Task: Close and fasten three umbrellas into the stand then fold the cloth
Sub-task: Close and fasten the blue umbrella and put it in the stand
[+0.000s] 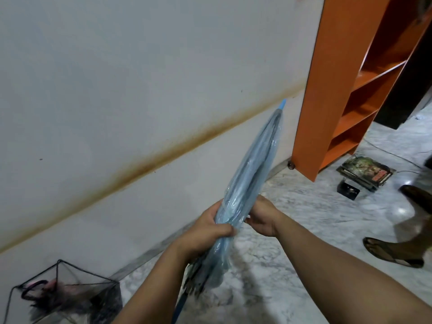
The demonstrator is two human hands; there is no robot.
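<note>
Umbrella: the translucent blue umbrella (251, 181) is collapsed and held in the air in front of you, its blue tip aimed up toward the wall (117, 90) and the orange shelf unit (332, 94), its shaft running down between your forearms and out of the bottom of the view.

Left hand: your left hand (210, 228) is wrapped round the gathered canopy from the left, thumb laid across the folds, so the plastic stays bunched against the shaft.

Right hand: your right hand (261, 216) grips the canopy from the opposite side, just beside the left, fingers curled behind the fabric; whether it pinches a strap you cannot tell, since the umbrella hides the fingertips.

Why held so: with both hands close together at the widest part, you can probably twist the loose panels tight before fastening.

Step in hand: it looks like wrapping and fastening; the lower folds hang loose, so the canopy seems not yet secured.

Stand: the black wire stand (67, 288) sits on the marble floor (304, 206) by the wall, well apart to your lower left, with at least one dark umbrella with a pink handle already in it.

Bystander: a sandalled foot (392, 252) rests on the floor at the right.

Cloth: not in view.
</note>
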